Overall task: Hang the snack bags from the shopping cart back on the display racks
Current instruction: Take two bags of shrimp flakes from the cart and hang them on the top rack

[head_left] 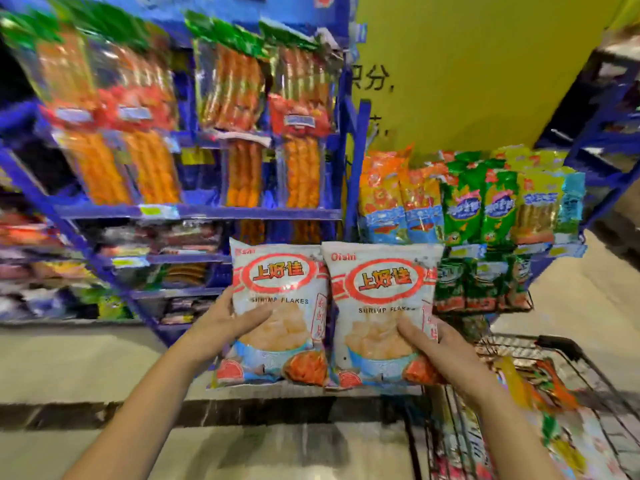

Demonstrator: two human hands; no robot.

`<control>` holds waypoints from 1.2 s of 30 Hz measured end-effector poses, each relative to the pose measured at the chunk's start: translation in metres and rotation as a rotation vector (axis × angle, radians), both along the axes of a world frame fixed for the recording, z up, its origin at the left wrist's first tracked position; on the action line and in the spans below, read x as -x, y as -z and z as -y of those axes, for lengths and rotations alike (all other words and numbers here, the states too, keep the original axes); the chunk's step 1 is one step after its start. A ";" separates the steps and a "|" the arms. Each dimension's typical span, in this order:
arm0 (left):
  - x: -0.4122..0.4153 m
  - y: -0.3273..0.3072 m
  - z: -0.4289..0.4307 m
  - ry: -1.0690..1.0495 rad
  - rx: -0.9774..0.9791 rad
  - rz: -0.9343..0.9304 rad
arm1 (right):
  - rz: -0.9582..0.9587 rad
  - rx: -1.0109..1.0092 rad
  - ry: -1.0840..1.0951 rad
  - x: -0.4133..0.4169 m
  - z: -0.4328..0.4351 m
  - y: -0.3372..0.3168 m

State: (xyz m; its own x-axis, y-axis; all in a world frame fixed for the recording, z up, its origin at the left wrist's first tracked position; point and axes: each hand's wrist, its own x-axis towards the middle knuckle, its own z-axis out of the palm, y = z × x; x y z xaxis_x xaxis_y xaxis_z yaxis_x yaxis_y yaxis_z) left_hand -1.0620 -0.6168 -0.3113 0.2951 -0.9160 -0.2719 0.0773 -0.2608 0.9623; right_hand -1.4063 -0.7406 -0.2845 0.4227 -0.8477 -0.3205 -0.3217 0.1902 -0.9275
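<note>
I hold two white shrimp-flakes bags upright and side by side in front of me. My left hand (pixel 227 320) grips the left bag (pixel 278 282) at its lower left, thumb across the front. My right hand (pixel 438 344) grips the right bag (pixel 379 289) at its lower right, thumb on the front. The black wire shopping cart (pixel 568 351) stands at the lower right with several more snack bags (pixel 554 393) inside. A blue display rack (pixel 197 212) with hanging orange snack packs rises at the left behind the bags.
A second low rack (pixel 464 209) of orange, green and yellow snack bags stands straight behind the held bags, against a yellow wall (pixel 467 64). More blue shelving (pixel 595 140) is at the far right. Pale floor (pixel 86 362) lies below my arms.
</note>
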 end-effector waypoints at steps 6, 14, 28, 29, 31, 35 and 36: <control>-0.090 -0.017 -0.150 -0.264 0.041 -0.039 | 0.033 -0.009 -0.301 -0.143 -0.070 -0.014; -0.187 -0.026 -0.363 -0.596 0.126 -0.029 | 0.078 -0.020 -0.561 -0.326 -0.205 -0.007; -0.268 -0.019 -0.617 -1.136 0.094 0.039 | 0.051 -0.086 -1.068 -0.582 -0.392 0.009; -0.274 -0.018 -0.628 -1.174 0.098 0.023 | 0.056 -0.084 -1.100 -0.601 -0.403 0.012; -0.292 -0.015 -0.650 -1.215 0.094 0.020 | 0.063 -0.094 -1.160 -0.642 -0.424 0.019; -0.344 -0.013 -0.688 -1.315 0.040 0.047 | 0.077 -0.132 -1.267 -0.730 -0.461 0.029; -0.358 -0.013 -0.695 -1.334 0.039 0.037 | 0.077 -0.138 -1.290 -0.751 -0.470 0.029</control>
State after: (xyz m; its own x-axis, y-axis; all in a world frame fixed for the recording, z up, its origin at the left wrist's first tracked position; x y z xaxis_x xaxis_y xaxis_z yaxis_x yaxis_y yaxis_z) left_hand -0.7043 0.0782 -0.2978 0.9718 0.0708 -0.2247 0.2238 0.0207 0.9744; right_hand -0.6552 -0.2710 -0.3131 0.9249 0.2194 -0.3104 -0.2902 -0.1198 -0.9494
